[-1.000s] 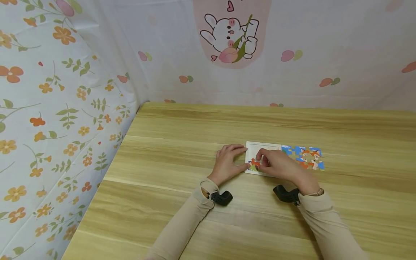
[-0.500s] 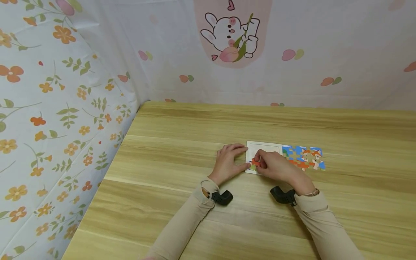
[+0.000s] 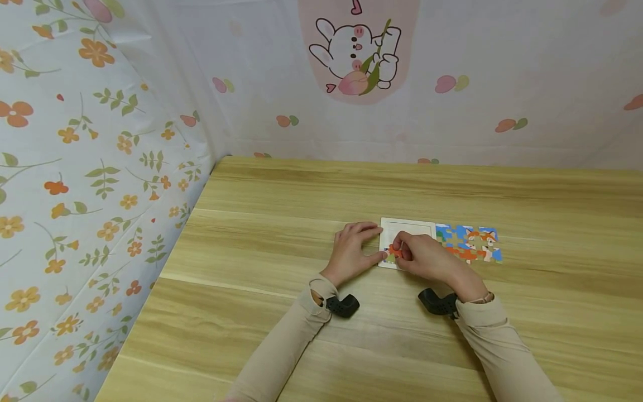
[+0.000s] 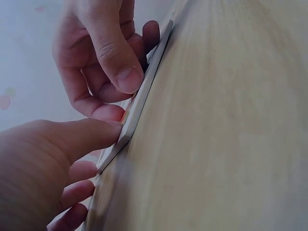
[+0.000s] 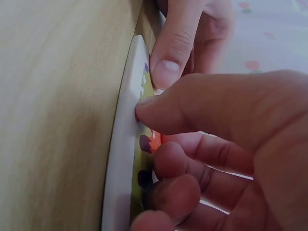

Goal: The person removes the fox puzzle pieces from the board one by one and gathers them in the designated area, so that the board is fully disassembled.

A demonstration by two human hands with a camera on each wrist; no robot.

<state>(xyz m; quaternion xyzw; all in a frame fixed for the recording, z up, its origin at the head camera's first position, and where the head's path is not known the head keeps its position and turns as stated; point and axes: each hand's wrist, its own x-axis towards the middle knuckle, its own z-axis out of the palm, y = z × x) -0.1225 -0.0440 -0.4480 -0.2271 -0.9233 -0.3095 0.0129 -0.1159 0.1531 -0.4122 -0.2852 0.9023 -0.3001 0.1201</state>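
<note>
A white puzzle tray lies flat on the table, with colourful pieces along its near left part. My left hand rests at the tray's left edge, fingers spread along the side. Its thumb presses the near left corner. Over the tray, my right hand has thumb and index finger at an orange and green puzzle piece, apparently pinching it. The right thumb touches near the white rim, and the other fingers are curled. The right hand partly hides the piece and the tray's near right part.
Against the tray's right side lie several puzzle pieces with foxes and blue sky. The wooden table meets a patterned cloth at the back and another floral cloth at left. Black wrist mounts jut from both wrists.
My right hand has shifted slightly left, its fingertips closing in on the orange piece, and has stayed there since half a second ago. The left hand and tray look unmoved.
</note>
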